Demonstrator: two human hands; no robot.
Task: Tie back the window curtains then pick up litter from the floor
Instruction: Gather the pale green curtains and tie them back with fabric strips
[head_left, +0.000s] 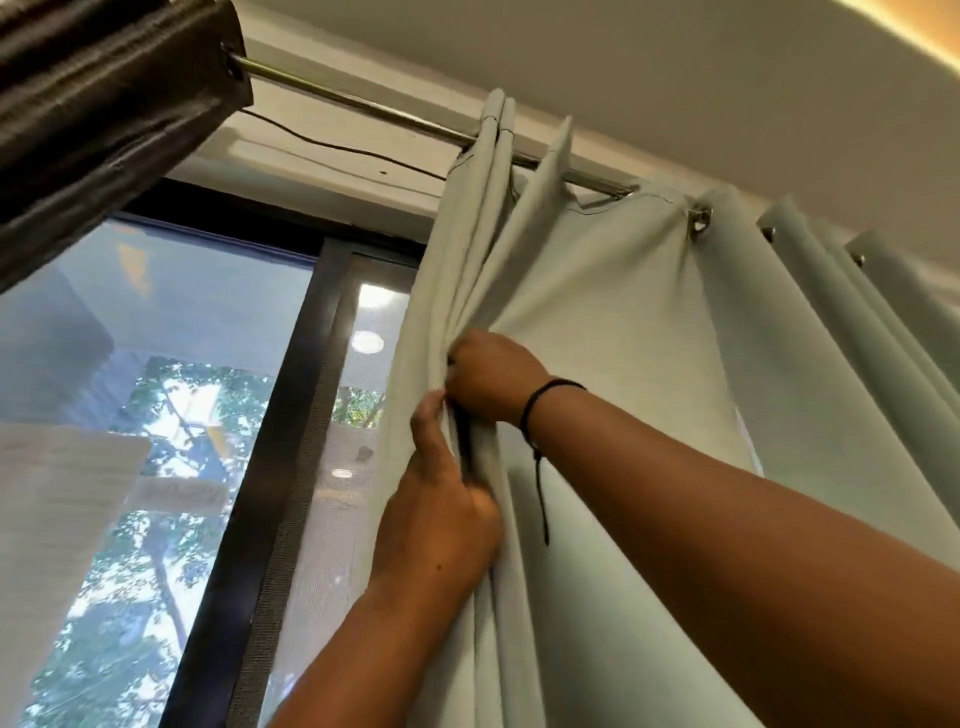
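Open gap left of curtain (597, 322)

window: I see dark-framed glass (156, 415) at 9 o'clock, trees and daylight outside
mullion: black upright (291, 415), just left of centre
rod: metal rod (363, 106) running 10 to 2 o'clock
ceiling: pale ceiling (675, 78) at 12–1 o'clock, warm glow (914, 31) at far 1 o'clock
wire: thin black cable (332, 148) under the rod

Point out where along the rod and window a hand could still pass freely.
Free: the bare rod stretch between the dark curtain and the pale green curtain, and the uncovered window below it. Crowded: the curtain's leading edge, where the left hand and right hand grip bunched folds.
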